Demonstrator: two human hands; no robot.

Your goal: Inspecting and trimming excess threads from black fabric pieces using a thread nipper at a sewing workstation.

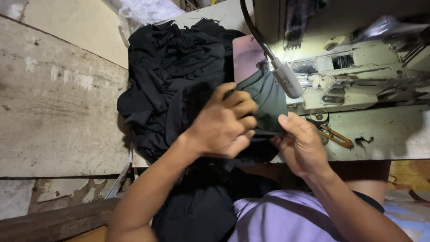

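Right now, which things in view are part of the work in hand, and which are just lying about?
In hand:
- left hand and right hand, both gripping the black fabric piece
- black fabric pile
- sewing machine
- gooseneck lamp

Lying about:
- thread snips
- pink phone
- plastic bag

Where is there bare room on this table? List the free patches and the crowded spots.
Free: the table strip right of the scissors, below the sewing machine.

Crowded: the left end, under the black fabric pile; the middle, where the left hand and right hand hold a dark piece under the lamp.
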